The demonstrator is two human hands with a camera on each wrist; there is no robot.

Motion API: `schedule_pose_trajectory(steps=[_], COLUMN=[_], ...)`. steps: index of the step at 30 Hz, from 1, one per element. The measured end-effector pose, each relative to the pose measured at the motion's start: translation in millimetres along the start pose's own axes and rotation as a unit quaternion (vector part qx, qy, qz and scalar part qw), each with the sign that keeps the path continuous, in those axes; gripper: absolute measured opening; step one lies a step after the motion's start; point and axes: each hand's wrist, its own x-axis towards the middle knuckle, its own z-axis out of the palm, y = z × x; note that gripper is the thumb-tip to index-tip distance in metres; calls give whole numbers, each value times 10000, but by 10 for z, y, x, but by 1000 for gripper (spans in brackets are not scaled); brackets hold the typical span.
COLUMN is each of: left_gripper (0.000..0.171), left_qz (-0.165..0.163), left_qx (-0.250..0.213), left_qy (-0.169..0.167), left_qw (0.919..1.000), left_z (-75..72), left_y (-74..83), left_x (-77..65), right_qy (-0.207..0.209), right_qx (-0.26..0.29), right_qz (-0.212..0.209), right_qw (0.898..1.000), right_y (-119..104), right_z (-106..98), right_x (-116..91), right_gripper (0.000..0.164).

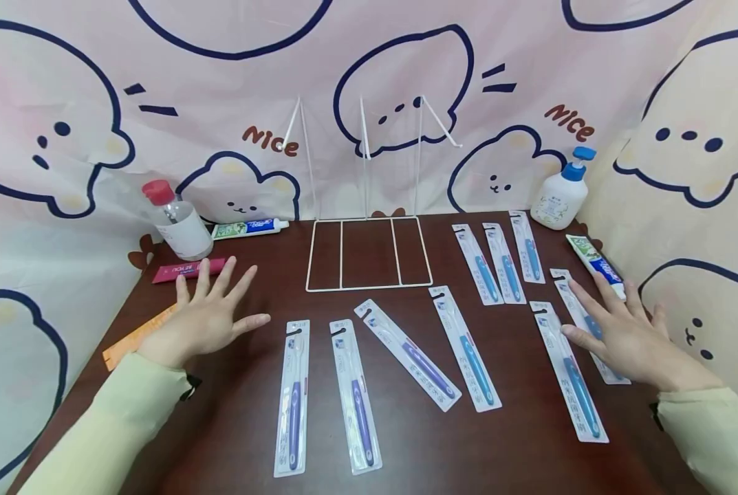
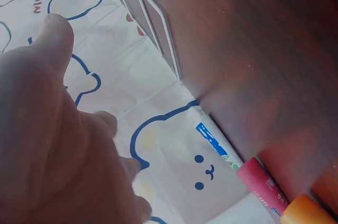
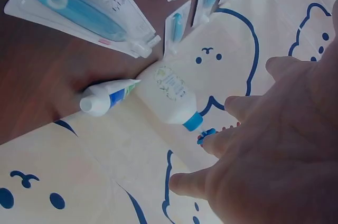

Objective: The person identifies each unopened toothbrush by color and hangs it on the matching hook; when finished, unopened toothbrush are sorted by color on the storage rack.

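My left hand hovers with spread fingers over the left side of the dark table, holding nothing. Close by it lie an orange tube, partly hidden under the wrist, and a pink tube. On the right, my right hand is spread too, above a blue packaged toothbrush that it partly covers. Another blue packaged toothbrush lies just left of that hand. In the middle are purple packaged toothbrushes and a blue one. A toothpaste tube lies beyond the right fingers.
A white wire rack stands at the back centre. Behind the left hand are a clear red-capped bottle and a toothpaste tube. A white pump bottle stands at the back right, near several blue packaged toothbrushes. Patterned cloth surrounds the table.
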Motion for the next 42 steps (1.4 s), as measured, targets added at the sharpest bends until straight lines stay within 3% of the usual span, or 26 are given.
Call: schedule_pose_trajectory(steps=[5,10,14,18,22,28,42], left_gripper=[94,87,85,84,85,87,85], left_qz=[311,776,1047,1231,1347,1351,1385], left_qx=[-204,-596,-643,-534,-448,-240,-37], left_qy=[-144,-533,-735,-878,-1196,-1444,-1437], left_qw=[9992,9938,9897,9871,9826,9800,9799], left_z=[-10,38,116,199,265,277,364], left_y=[-22,39,24,-28,-54,-81,16], left_x=[288,779,1178,1445,1549,1581,1619], right_qy=[73,70,69,35,13,30,-285], right_qx=[3,3,-51,-40,-83,-74,140], right_qz=[-35,-97,-171,-236,-283,-380,-535], right_qw=[10000,9999,9998,9997,9996,9992,9981], right_y=[-16,-56,-140,-229,-289,-344,-440], right_z=[27,58,62,47,37,43,81], right_x=[11,27,67,96,96,121,291], right_gripper=[82,83,84,84,83,84,83])
